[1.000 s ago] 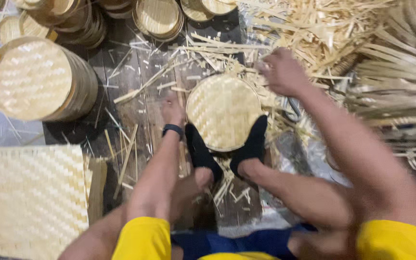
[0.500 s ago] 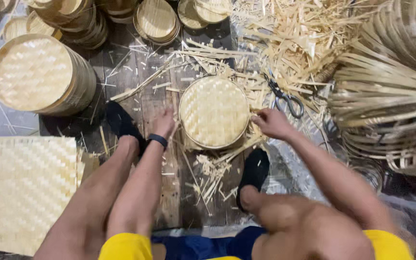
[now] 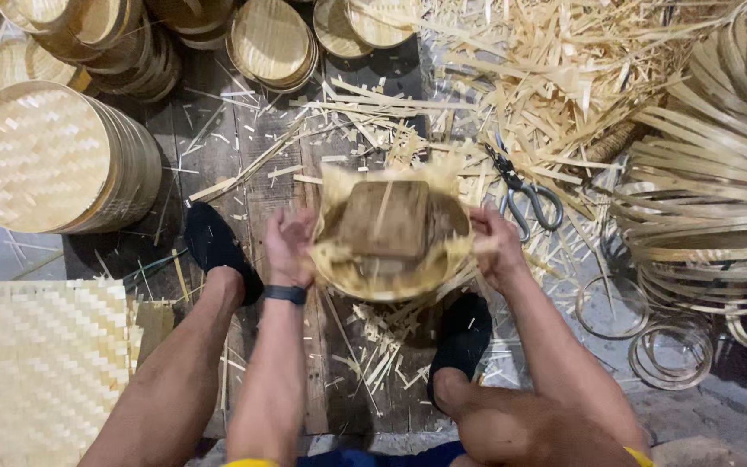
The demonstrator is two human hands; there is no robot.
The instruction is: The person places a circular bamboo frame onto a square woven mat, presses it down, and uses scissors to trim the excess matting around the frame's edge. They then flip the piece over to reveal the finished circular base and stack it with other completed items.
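A round woven tray (image 3: 391,268) is gripped at its rim by both hands, left hand (image 3: 289,246) and right hand (image 3: 496,245) each curled shut on an edge. It's held just above the floor planks (image 3: 244,164), tilted with the open side up, blurry though. Something brownish and blocky (image 3: 384,220) is seen inside it, hard to tell what. No real long axis since it's round. Scissors (image 3: 525,195) are left lying just right of it among bamboo strips (image 3: 546,69). A stack of finished trays (image 3: 54,156) is parked on the left, a flat woven mat (image 3: 36,372) below that, hoops (image 3: 711,207) piled on the right.
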